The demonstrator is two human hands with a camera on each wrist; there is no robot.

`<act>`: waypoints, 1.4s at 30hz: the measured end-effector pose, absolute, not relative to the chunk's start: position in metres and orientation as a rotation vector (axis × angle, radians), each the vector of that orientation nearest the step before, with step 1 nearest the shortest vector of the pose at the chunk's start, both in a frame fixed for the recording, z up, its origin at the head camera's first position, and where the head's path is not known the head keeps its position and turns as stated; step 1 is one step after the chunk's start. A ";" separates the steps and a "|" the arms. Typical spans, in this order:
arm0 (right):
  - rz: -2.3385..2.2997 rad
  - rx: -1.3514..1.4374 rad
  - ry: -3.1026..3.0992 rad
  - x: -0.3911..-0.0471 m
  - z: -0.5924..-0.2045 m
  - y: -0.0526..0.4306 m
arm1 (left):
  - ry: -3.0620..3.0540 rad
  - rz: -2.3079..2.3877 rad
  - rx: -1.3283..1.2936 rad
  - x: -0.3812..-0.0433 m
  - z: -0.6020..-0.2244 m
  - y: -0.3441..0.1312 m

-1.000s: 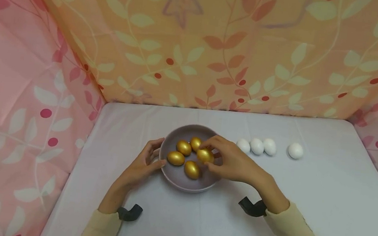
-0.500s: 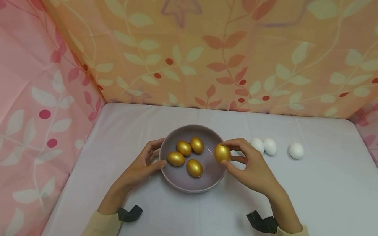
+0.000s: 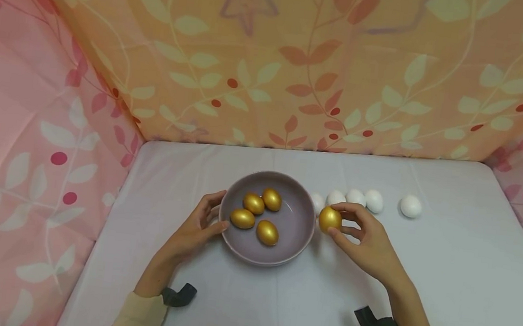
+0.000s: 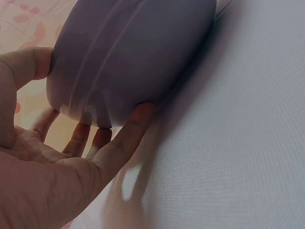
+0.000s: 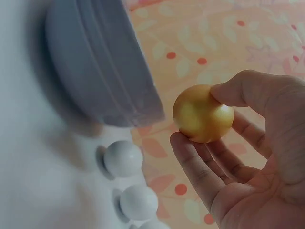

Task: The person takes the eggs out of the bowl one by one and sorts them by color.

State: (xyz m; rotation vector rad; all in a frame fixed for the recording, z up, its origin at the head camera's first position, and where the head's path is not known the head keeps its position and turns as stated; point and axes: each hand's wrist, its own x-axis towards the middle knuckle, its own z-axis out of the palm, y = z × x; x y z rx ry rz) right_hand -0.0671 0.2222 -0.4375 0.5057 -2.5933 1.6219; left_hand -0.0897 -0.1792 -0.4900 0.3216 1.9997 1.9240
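Between the thumb and fingers of my right hand [image 3: 372, 246] is a golden egg [image 3: 330, 220], held just right of the bowl's rim. The right wrist view shows the same golden egg [image 5: 202, 114] raised off the table, pinched at the fingertips. My left hand [image 3: 194, 227] grips the left side of a mauve bowl [image 3: 289, 240], thumb at the rim. In the left wrist view its fingers spread along the bowl's outer wall [image 4: 138, 57]. Inside the bowl lie several more golden eggs, one of them a golden egg [image 3: 267, 232] near the front.
Behind the right hand, several white eggs [image 3: 355, 198] stand in a row from the bowl's right side. A separate white egg [image 3: 411, 206] sits farther right. White cloth covers the table [image 3: 246, 310], and patterned fabric [image 3: 271, 68] hangs at the back and sides.
My right hand has lifted one golden egg from the bowl and carried it right, past the rim. The left hand stays on the bowl.
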 end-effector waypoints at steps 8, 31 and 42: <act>1.549 0.395 -2.653 -0.060 -0.460 0.224 | 1.982 1.940 0.346 -0.090 -0.492 -0.180; 1.289 0.442 -2.820 -0.057 -0.487 0.214 | 1.964 1.936 0.330 -0.089 -0.490 -0.180; 1.286 0.473 -2.829 -0.055 -0.480 0.212 | 1.974 1.927 0.324 -0.088 -0.489 -0.180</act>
